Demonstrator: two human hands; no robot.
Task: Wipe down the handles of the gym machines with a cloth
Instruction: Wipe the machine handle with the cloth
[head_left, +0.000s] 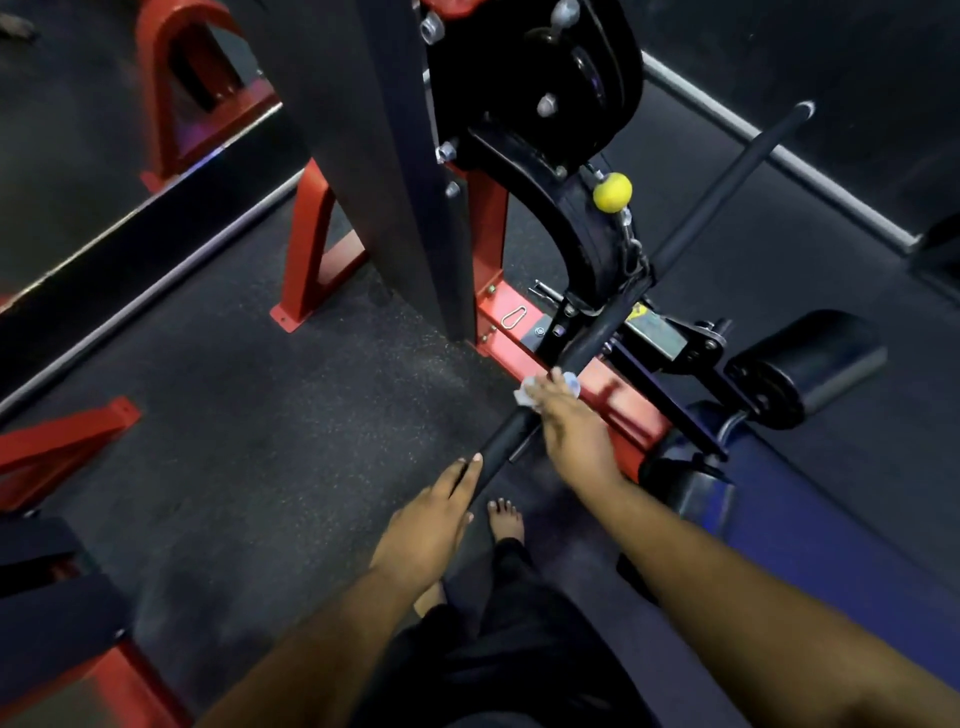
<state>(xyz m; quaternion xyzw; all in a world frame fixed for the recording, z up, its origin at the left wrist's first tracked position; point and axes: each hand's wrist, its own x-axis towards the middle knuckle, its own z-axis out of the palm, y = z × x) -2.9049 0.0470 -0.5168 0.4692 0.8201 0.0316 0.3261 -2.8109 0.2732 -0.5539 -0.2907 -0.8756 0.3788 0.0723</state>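
A long black handle bar (727, 179) hangs from a cable with a yellow ball (613, 192) and runs diagonally from upper right down to lower left. My left hand (436, 525) grips the bar's near end. My right hand (571, 426) presses a small white cloth (530, 392) around the bar a little farther up, its fingers closed over it. Most of the cloth is hidden under my fingers.
The red and black machine frame (488, 228) with its pulley housing (545, 78) stands right behind the bar. A black roller pad (810, 364) and blue padding (831, 519) lie to the right. Red frame feet (311, 244) stand on the dark rubber floor at left. My bare foot (506, 519) is below the bar.
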